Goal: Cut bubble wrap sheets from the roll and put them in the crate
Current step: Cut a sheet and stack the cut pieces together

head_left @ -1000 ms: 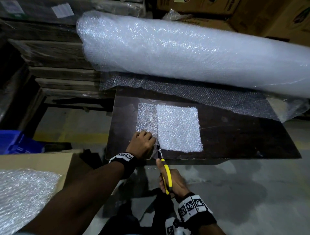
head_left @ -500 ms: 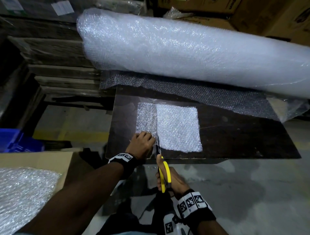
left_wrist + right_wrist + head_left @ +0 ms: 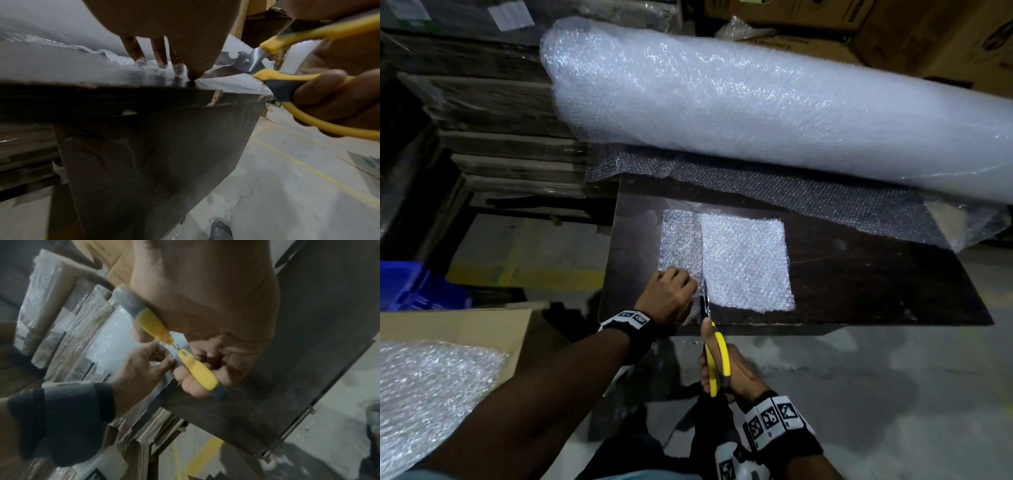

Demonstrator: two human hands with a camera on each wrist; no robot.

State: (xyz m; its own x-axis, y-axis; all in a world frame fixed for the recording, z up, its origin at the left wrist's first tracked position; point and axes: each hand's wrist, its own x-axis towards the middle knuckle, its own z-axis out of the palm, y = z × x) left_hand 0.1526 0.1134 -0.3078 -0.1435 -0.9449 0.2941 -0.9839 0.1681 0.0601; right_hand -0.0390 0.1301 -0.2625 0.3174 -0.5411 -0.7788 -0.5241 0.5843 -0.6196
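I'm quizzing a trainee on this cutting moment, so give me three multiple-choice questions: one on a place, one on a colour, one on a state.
1. Where does the big white bubble wrap roll lie?
A. At the dark table's far edge
B. On the floor
C. In the cardboard box

2. The scissors' handles are:
A. Red
B. Yellow
C. Green

3. The left hand is:
A. Hanging idle
B. Holding down the small bubble wrap sheet
C. Gripping scissors

Key: 1 A, the roll lies across the table's far side; 2 B, handles are yellow; 3 B, fingertips press on the sheet while the right hand cuts.
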